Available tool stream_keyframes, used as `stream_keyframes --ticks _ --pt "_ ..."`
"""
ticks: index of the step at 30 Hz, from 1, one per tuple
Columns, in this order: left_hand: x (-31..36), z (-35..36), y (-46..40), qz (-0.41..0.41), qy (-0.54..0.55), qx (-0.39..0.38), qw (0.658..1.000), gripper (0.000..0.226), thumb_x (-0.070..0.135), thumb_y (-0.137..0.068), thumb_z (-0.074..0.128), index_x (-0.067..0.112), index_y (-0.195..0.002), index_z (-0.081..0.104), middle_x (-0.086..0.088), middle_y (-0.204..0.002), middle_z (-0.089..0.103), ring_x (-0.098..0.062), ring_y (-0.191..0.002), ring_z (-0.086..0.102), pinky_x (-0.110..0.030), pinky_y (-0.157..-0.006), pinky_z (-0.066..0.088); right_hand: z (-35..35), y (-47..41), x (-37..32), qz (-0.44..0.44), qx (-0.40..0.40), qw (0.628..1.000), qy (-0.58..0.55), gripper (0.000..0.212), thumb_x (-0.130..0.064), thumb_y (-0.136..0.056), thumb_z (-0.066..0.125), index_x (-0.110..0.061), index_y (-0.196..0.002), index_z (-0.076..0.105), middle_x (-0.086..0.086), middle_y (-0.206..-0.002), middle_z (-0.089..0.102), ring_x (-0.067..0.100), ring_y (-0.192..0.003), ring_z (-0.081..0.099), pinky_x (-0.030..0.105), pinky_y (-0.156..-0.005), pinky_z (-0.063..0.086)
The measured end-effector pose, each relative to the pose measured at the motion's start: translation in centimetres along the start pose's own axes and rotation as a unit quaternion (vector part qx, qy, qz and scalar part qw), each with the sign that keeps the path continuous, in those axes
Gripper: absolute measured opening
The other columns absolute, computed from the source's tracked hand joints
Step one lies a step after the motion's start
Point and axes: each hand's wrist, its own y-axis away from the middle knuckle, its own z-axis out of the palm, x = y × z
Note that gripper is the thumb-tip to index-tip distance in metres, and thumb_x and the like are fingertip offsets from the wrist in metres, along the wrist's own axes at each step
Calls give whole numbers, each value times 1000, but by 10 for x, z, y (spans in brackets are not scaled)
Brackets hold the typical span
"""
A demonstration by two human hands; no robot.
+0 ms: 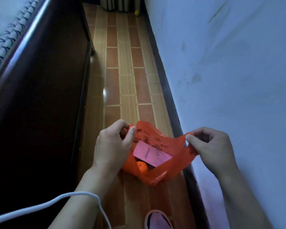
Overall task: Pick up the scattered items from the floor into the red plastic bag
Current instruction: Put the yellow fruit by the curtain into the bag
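I hold the red plastic bag (168, 162) stretched open above the tiled floor. My left hand (113, 146) pinches its left rim. My right hand (211, 146) pinches its right rim. Inside the bag lies a white rectangular box (151, 153) with blue lettering, and below it an orange fruit (142, 166). A small yellow round item (137, 12) rests on the floor far ahead, close to the wall's skirting.
A dark wooden bed frame (45, 96) with a light mattress runs along the left. A white wall (229, 71) with a dark skirting bounds the right, leaving a narrow tiled aisle (120, 63). A white cable (40, 205) crosses my left wrist. A slipper (158, 219) shows at the bottom.
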Motion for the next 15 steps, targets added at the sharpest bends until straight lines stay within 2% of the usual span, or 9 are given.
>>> stream_keyframes --ticks 8,12,15 --pt "84 -91 1 -35 -2 -32 999 16 36 -99 68 24 -89 64 13 -76 62 -8 -70 62 -39 -59 54 -51 17 -111 -20 -36 999 31 14 -14 -91 75 -24 -81 73 -6 -74 74 14 -72 71 34 -71 59" --pt "152 -153 -1 -47 -10 -42 998 14 30 -98 70 20 -88 65 12 -78 62 -8 -71 61 -34 -59 52 -89 33 -189 -36 -66 995 62 15 -18 -92 74 -27 -81 71 -8 -75 73 12 -73 70 26 -68 57" --pt "201 -199 -1 -67 -9 -44 997 13 30 -96 70 22 -87 65 12 -76 62 -8 -69 61 -21 -58 46 -118 46 -250 -47 -81 994 64 17 -15 -92 73 -27 -80 70 -9 -73 72 10 -70 69 14 -62 51"
